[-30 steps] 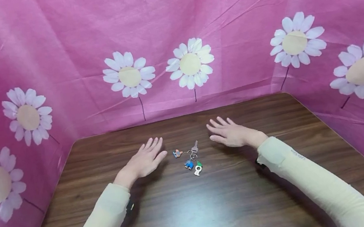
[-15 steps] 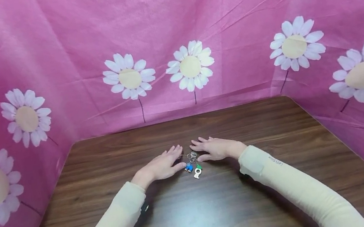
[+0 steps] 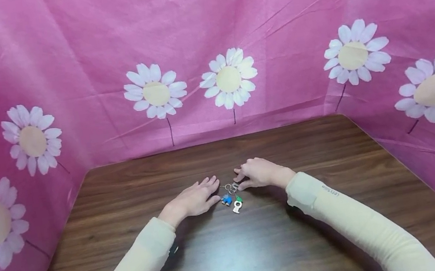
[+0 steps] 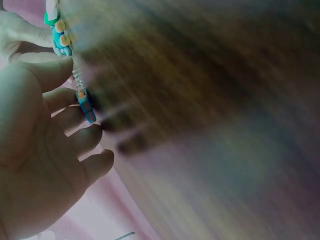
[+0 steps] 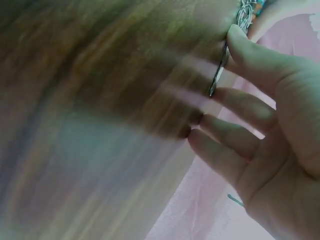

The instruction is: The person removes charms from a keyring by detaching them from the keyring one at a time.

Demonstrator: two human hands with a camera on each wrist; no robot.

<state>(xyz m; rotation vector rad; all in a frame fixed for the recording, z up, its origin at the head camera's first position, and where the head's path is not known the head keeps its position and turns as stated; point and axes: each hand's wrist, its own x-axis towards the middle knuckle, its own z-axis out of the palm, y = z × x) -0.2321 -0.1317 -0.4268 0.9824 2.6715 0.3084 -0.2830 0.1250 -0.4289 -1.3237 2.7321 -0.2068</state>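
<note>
Looking down, we see the key ring (image 3: 232,190) lying on the table (image 3: 236,259) between the two hands, with a blue charm (image 3: 227,200) and a green-and-white charm (image 3: 236,209) on the near side. The left hand (image 3: 190,200) holds nothing, its fingers extended above an orange-and-blue charm (image 4: 86,106); we cannot tell whether they touch it. The right hand (image 3: 263,172) has bent fingers about the key (image 5: 218,77); whether it pinches, we cannot tell.
</note>
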